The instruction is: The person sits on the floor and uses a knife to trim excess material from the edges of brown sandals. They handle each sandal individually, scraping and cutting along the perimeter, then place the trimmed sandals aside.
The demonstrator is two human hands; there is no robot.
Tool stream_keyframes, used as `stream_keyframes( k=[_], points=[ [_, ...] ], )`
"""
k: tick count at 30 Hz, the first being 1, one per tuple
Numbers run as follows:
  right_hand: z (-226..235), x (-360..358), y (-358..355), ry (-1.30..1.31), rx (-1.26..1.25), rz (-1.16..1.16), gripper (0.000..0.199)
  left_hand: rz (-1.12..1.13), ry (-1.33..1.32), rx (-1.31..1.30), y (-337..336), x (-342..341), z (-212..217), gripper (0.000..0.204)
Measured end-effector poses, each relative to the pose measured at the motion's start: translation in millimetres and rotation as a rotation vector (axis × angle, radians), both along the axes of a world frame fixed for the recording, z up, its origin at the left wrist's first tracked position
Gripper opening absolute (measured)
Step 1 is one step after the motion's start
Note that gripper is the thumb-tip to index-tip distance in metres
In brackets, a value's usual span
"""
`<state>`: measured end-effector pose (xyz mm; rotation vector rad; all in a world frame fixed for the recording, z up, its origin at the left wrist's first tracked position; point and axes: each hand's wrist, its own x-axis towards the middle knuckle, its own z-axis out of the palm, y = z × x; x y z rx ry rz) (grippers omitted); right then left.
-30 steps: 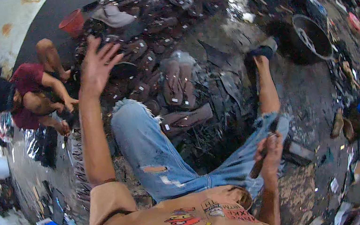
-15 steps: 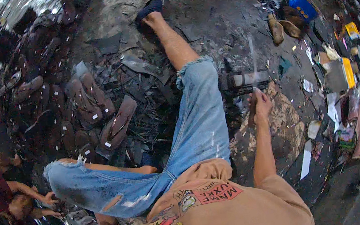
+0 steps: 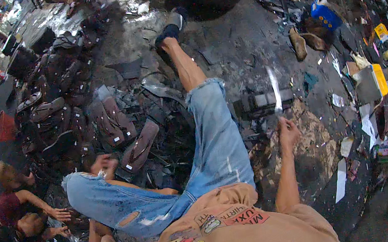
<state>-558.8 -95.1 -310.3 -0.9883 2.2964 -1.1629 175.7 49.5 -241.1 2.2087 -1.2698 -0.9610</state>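
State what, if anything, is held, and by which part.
The right hand grips a knife by its handle end, blade pointing away; whether the left hand holds anything cannot be told.

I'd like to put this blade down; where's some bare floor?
Mostly bare floor lies between the outstretched leg, the black basin and the brown shoe forms. It's crowded left of the leg with sandals, and far right with boxes.
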Motion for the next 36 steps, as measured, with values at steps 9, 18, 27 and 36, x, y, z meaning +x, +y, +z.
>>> stream_keyframes(
  k=[9, 18, 27, 36],
  points=[
    [41, 22, 39, 0.043, 0.019, -0.036, 0.032, -0.346, -0.617, -0.073, 19, -1, -27, 0.092],
    [6, 37, -3, 0.597, 0.041, 0.301, 0.052, -0.170, -0.100, -0.105, 23, 46, 5, 0.076],
    [154, 177, -43, -0.155, -0.162, 0.475, 0.044, 0.151, -0.253, -0.611, -58, -30, 324, 0.047],
    [309, 334, -103, -0.766, -0.329, 1.334, 0.033, -0.017, -0.010, -0.818, -41, -116, 338, 0.071]
  ],
)
